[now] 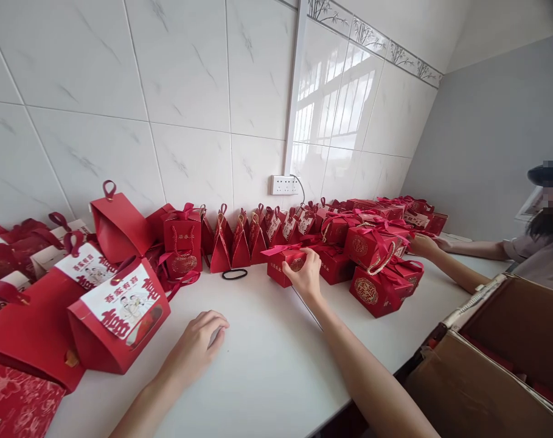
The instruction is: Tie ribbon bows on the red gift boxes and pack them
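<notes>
My right hand [305, 274] is closed on a small red gift box [278, 272] with a ribbon on top, thumb on the near side and fingers over the right side. The box is at the front of a group of similar boxes. Loosely curled, my left hand [201, 337] rests on the white table [258, 371] and holds nothing; its thumb and fingers are a little apart. Left of it stands a red gift bag [116, 310] with a printed white label and a ribbon loop. A black elastic loop [235, 274] lies beyond my left hand.
Stacked ribboned boxes [376, 286] stand right of my right hand. Triangular red boxes [220, 243] line the tiled wall below a power strip [286, 185]. An open cardboard carton [481, 377] is at the lower right. Another person's hand [423, 245] reaches in at the right.
</notes>
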Motion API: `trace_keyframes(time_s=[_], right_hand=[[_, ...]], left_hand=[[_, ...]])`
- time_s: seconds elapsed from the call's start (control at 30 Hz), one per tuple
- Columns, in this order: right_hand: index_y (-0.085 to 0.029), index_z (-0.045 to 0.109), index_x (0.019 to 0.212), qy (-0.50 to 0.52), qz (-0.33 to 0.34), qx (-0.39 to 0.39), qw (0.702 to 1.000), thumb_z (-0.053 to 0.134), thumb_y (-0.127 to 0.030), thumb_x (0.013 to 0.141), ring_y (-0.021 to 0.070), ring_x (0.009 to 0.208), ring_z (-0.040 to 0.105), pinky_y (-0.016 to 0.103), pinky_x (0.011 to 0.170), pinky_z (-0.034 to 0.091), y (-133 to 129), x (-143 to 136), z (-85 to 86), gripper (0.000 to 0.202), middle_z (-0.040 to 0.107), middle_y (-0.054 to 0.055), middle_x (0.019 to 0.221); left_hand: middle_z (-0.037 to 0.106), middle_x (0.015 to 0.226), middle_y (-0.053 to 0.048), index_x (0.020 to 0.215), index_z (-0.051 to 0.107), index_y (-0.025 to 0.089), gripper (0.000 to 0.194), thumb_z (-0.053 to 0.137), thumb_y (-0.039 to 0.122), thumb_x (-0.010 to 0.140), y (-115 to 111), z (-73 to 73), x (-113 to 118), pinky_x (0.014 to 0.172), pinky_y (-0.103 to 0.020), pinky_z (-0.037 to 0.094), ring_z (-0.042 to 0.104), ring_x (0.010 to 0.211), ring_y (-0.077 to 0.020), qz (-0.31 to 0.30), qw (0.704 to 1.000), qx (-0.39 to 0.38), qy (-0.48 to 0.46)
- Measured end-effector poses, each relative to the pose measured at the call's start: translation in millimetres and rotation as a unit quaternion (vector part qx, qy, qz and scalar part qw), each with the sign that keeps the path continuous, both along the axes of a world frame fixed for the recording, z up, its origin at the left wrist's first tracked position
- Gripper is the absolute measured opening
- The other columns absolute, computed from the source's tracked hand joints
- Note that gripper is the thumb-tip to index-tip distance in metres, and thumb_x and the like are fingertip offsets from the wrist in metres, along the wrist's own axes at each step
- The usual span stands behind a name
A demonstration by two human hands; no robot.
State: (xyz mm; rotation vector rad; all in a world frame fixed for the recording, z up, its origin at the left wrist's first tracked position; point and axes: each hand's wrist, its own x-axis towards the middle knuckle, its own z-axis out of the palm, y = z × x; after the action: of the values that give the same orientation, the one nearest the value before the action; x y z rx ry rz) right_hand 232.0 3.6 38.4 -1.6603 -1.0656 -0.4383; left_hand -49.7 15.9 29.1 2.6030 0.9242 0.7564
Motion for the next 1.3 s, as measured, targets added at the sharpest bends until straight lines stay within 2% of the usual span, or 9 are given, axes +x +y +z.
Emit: trace_keyframes(time_s=[0.23,0.43,0.53,0.7,0.8,0.93,1.0,1.13,1.3], right_hand=[[-0.018,0.038,0.111,-0.052,0.233,0.088,0.967,0.061,-0.042,0.072,0.0273,0.115,0.045,0.041,0.084,0.05,-13,-31,5.1,0.051,0.041,0.018,0.123],[-0.02,0.044,0.112,-0.057,0.375,-0.093,0.92,0.065,-0.049,0.071,0.0242,0.099,0.052,0.036,0.069,0.051,-18,-47,4.3,0.055,0.048,0.014,0.114],[-0.021,0.049,0.104,0.017,0.433,-0.087,0.897,0.068,-0.049,0.069,0.0189,0.082,0.055,0.032,0.065,0.047,-23,-53,6.5,0.049,0.055,0.009,0.102],[-0.022,0.048,0.09,0.207,0.421,-0.048,0.882,0.045,-0.056,0.084,0.0118,0.051,0.046,0.026,0.053,0.039,-27,-56,8.0,0.035,0.049,-0.004,0.058],[-0.023,0.043,0.091,0.276,0.381,-0.044,0.881,0.035,-0.058,0.088,0.0109,0.048,0.042,0.025,0.05,0.035,-23,-53,8.6,0.037,0.045,-0.007,0.055],[-0.02,0.044,0.074,0.357,0.408,-0.111,0.833,0.03,-0.068,0.084,0.0103,0.043,0.041,0.024,0.045,0.033,-15,-49,9.4,0.051,0.039,-0.006,0.051],[-0.02,0.041,0.062,0.375,0.446,-0.149,0.799,0.033,-0.071,0.081,0.0095,0.041,0.039,0.025,0.045,0.034,-15,-51,10.0,0.055,0.034,-0.007,0.048],[-0.02,0.035,0.053,0.368,0.514,-0.197,0.749,0.056,-0.066,0.072,0.0079,0.044,0.038,0.025,0.05,0.033,-19,-58,12.0,0.054,0.032,-0.007,0.048],[-0.018,0.042,0.053,0.35,0.544,-0.216,0.732,0.063,-0.059,0.072,0.0086,0.047,0.043,0.026,0.054,0.03,-22,-60,13.4,0.049,0.042,-0.005,0.049]], left_hand=[[0.063,0.107,-0.004,0.102,0.057,0.023,0.027,0.036,0.027,0.086,-1,-4.0,-2,0.086,-0.035,0.05,0.06,0.1,-0.0197,0.05,0.999,-0.019,0.005],[0.057,0.116,-0.011,0.12,0.044,0.019,0.039,0.038,0.031,0.084,4,-9.1,-1,0.09,-0.041,0.048,0.057,0.109,-0.0243,0.102,0.992,-0.059,-0.053],[0.057,0.118,-0.014,0.123,0.04,0.019,0.044,0.041,0.037,0.083,4,-6.8,1,0.087,-0.042,0.049,0.059,0.106,-0.026,0.106,0.984,-0.111,-0.092],[0.06,0.115,-0.011,0.111,0.048,0.019,0.04,0.045,0.042,0.078,3,3.2,4,0.096,-0.043,0.044,0.057,0.11,-0.0261,0.114,0.946,-0.215,-0.213],[0.066,0.1,-0.009,0.091,0.054,0.02,0.037,0.047,0.053,0.076,6,8.1,3,0.09,-0.044,0.046,0.061,0.099,-0.0278,0.143,0.909,-0.266,-0.287],[0.066,0.092,-0.011,0.088,0.055,0.018,0.055,0.045,0.07,0.072,11,11.5,1,0.076,-0.039,0.051,0.064,0.087,-0.0272,0.128,0.858,-0.324,-0.377],[0.066,0.089,-0.011,0.088,0.056,0.017,0.058,0.05,0.072,0.069,11,13.0,0,0.075,-0.036,0.051,0.064,0.084,-0.0251,0.117,0.834,-0.346,-0.413],[0.064,0.08,-0.006,0.079,0.058,0.017,0.051,0.064,0.064,0.063,10,15.2,1,0.074,-0.033,0.051,0.062,0.075,-0.0204,0.128,0.823,-0.339,-0.437],[0.058,0.065,0.0,0.065,0.056,0.016,0.037,0.071,0.049,0.06,8,16.8,2,0.069,-0.029,0.051,0.06,0.065,-0.0153,0.14,0.807,-0.341,-0.462]])
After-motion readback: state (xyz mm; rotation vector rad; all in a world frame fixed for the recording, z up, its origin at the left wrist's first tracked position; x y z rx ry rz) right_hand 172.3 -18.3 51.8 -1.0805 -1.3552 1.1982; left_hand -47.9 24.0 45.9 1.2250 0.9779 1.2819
